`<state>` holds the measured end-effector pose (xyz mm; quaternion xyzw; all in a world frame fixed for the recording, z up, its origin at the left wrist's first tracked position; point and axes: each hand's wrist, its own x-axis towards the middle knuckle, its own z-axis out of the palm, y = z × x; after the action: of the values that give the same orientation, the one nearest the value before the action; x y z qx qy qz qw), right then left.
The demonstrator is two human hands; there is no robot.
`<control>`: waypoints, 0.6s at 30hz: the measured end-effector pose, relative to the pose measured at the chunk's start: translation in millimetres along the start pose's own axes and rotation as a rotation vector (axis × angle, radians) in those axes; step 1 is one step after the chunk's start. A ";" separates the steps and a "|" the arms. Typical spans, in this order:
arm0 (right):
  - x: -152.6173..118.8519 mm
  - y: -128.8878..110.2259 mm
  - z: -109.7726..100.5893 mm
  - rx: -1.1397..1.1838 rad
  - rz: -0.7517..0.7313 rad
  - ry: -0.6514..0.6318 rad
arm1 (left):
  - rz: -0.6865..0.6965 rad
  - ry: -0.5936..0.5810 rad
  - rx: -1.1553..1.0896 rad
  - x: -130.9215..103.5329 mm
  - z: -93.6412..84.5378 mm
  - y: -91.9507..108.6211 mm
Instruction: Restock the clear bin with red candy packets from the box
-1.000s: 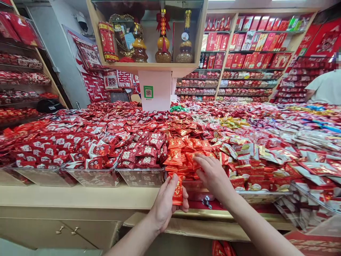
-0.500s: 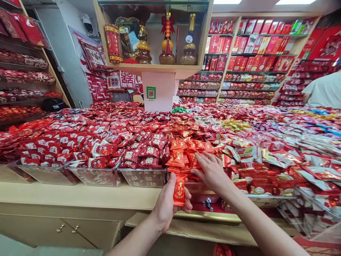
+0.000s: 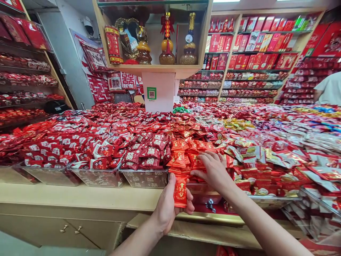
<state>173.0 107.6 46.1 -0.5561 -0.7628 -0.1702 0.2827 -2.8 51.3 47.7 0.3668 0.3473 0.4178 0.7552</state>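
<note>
A bright red packet with gold lettering (image 3: 180, 191) stands upright in my left hand (image 3: 167, 203), the thumb along its left edge and the fingers wrapped behind it. My right hand (image 3: 214, 171) is up and to the right of it, palm down over a pile of similar orange-red packets (image 3: 179, 159). Its fingertips touch a packet in the pile, with the fingers slightly bent and the thumb apart; no packet is lifted. Left of the pile lie dark red packets with white characters (image 3: 150, 151) in a clear bin (image 3: 146, 178).
Clear bins (image 3: 97, 177) of packets line the beige counter (image 3: 80, 195). A metal clip (image 3: 210, 205) hangs below my right hand. Above the heap stands a display case (image 3: 157, 67) with bottles, over a white post (image 3: 159, 96). A person's sleeve (image 3: 330, 89) shows at the far right.
My right hand's fingers have bent a little more over the pile. My left hand still holds the packet. The view has shifted slightly, and the person at the far right shows less.
</note>
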 end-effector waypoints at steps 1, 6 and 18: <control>-0.8 0.7 1.3 -0.002 -0.010 0.004 | -0.010 -0.005 -0.020 0.3 -0.2 0.2; -2.0 3.6 6.8 0.009 -0.020 -0.018 | -0.046 -0.019 -0.114 1.8 -1.5 2.1; -44.9 -47.2 -39.4 0.669 -0.144 -0.030 | -0.059 -0.113 0.304 0.3 -1.9 -7.9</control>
<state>147.9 35.9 51.7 -0.3797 -0.8177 0.0782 0.4255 -1.3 49.0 40.0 0.4892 0.3740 0.3167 0.7214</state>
